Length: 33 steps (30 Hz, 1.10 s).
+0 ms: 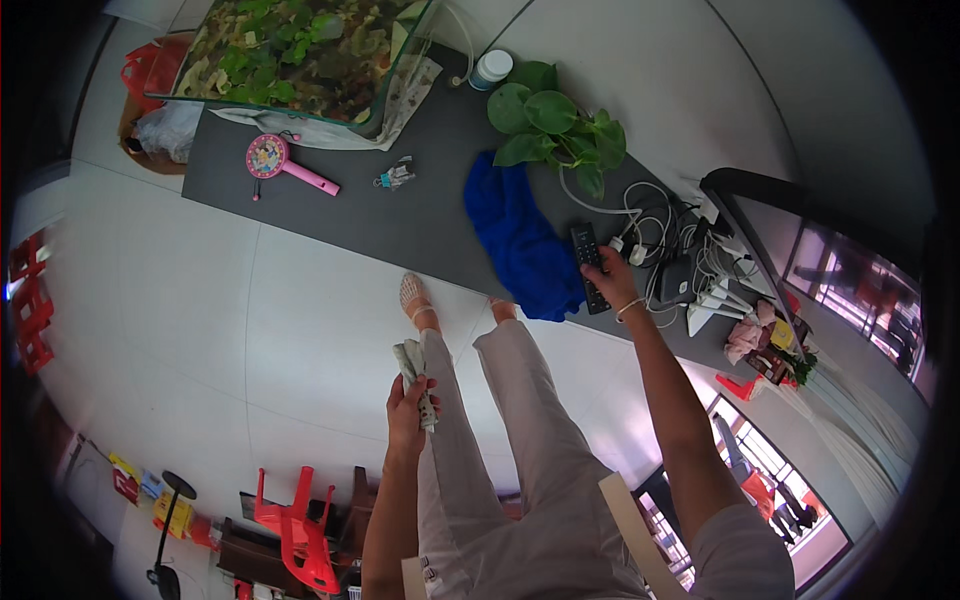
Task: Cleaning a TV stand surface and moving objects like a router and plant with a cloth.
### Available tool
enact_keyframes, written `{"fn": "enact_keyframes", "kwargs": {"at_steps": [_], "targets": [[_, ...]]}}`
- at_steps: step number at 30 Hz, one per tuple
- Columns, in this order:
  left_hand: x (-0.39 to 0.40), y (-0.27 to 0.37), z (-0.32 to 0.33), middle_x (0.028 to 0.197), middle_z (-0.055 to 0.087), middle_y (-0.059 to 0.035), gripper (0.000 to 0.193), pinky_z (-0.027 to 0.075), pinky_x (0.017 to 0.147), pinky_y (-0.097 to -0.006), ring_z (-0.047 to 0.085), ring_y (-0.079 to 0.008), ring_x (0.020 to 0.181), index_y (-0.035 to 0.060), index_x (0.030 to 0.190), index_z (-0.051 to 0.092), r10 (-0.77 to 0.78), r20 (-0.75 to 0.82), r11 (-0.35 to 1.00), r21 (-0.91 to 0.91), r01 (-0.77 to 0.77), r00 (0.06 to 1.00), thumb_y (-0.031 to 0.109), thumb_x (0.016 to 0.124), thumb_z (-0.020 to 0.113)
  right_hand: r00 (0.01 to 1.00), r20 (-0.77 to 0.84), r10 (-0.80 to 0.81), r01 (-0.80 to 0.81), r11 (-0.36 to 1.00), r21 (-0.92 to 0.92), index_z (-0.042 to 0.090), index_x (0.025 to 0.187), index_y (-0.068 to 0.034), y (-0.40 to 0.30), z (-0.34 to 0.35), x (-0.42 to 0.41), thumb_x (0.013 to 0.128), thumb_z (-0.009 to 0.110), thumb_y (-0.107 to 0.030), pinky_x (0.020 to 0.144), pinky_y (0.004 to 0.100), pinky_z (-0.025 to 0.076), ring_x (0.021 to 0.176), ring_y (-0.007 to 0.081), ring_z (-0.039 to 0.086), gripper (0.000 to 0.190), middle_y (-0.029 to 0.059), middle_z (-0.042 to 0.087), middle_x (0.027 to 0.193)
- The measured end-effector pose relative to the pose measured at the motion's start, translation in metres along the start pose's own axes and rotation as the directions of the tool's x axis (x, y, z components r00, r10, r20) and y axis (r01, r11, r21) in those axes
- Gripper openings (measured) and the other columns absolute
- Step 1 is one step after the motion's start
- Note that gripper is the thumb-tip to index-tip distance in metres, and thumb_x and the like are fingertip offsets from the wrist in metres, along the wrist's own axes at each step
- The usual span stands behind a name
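My right hand [615,279] is closed around a black remote control [589,259] over the dark grey cabinet top [352,210]. Just left of the remote lies a crumpled blue cloth [517,232], which hangs partly over the cabinet's front edge. In my left hand [409,409] is a folded, pale patterned cloth [412,364], held in front of my leg and away from the cabinet. A pink rattle drum [268,156] with a handle lies at the left of the cabinet top. Between it and the blue cloth sits a small clear bag with a teal binder clip [390,178].
A glass tank with plants [300,60] stands at the back left. Behind the blue cloth are a leafy potted plant [555,120] and a white-capped bottle [492,69]. Tangled cables [660,217], a white router [709,307] and a television [825,262] occupy the right.
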<state>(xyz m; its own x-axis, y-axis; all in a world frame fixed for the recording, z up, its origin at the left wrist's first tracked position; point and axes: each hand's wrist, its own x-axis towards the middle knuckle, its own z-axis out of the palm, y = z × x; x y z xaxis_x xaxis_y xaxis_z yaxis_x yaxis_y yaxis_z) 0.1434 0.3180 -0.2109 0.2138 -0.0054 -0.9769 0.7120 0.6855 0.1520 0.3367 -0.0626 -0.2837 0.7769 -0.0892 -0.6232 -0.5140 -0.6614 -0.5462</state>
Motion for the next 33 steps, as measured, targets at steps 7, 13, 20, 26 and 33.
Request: {"fn": "enact_keyframes", "kwargs": {"at_steps": [7, 13, 20, 26, 33], "targets": [[0.003, -0.019, -0.016, 0.091, 0.064, -0.0068, 0.025, 0.049, 0.052, -0.029, 0.059, -0.0143, 0.063, 0.0058, 0.113, 0.053, -0.057, 0.012, 0.996, 0.074, 0.056, 0.998, 0.019, 0.093, 0.061, 0.993, -0.07, -0.092, 0.066, 0.948, -0.311, 0.051, 0.123, -0.002, -0.032, -0.007, -0.029, 0.07, 0.083, -0.026, 0.07, 0.0323, 0.051, 0.078, 0.0197, 0.065, 0.066, 0.0093, 0.067, 0.088], [-0.003, -0.03, -0.023, 0.089, 0.063, -0.0044, 0.036, 0.049, 0.056, -0.0273, 0.058, -0.0119, 0.065, 0.0047, 0.122, 0.054, -0.043, -0.006, 0.978, 0.205, 0.043, 0.999, 0.018, 0.091, 0.066, 0.971, -0.239, -0.015, -0.046, 0.968, -0.246, 0.052, 0.122, -0.003, 0.037, -0.001, -0.107, 0.074, 0.077, -0.025, 0.073, 0.0409, 0.052, 0.085, 0.0333, 0.066, 0.059, 0.0169, 0.066, 0.097], [-0.004, -0.038, -0.034, 0.091, 0.062, -0.0065, 0.043, 0.049, 0.052, -0.0287, 0.059, -0.0134, 0.064, 0.0035, 0.127, 0.051, -0.052, -0.003, 0.947, 0.318, 0.05, 0.999, 0.02, 0.09, 0.065, 0.906, -0.422, -0.037, -0.223, 0.806, -0.548, 0.049, 0.125, -0.006, 0.107, -0.018, -0.091, 0.074, 0.073, -0.022, 0.084, 0.05, 0.048, 0.104, 0.0417, 0.056, 0.058, 0.0212, 0.057, 0.112], [-0.009, -0.034, -0.034, 0.087, 0.063, -0.0029, 0.036, 0.049, 0.057, -0.0262, 0.057, -0.0108, 0.064, 0.0041, 0.12, 0.055, -0.049, -0.036, 0.945, 0.322, 0.058, 0.998, 0.02, 0.09, 0.067, 0.886, -0.463, -0.03, -0.278, 0.765, -0.581, 0.048, 0.131, -0.01, 0.054, -0.01, -0.075, 0.075, 0.073, -0.021, 0.095, 0.0491, 0.043, 0.112, 0.0371, 0.051, 0.063, 0.0146, 0.053, 0.121], [-0.003, -0.04, -0.026, 0.088, 0.06, -0.0028, 0.024, 0.047, 0.051, -0.0273, 0.058, -0.012, 0.063, 0.0069, 0.109, 0.057, 0.038, -0.063, 0.958, 0.285, -0.018, 0.997, 0.024, 0.092, 0.064, 0.825, -0.16, -0.543, 0.46, 0.807, -0.37, 0.045, 0.139, -0.015, -0.114, 0.078, -0.053, 0.075, 0.073, -0.021, 0.099, 0.0509, 0.037, 0.119, 0.0371, 0.044, 0.07, 0.0134, 0.043, 0.139]]}}
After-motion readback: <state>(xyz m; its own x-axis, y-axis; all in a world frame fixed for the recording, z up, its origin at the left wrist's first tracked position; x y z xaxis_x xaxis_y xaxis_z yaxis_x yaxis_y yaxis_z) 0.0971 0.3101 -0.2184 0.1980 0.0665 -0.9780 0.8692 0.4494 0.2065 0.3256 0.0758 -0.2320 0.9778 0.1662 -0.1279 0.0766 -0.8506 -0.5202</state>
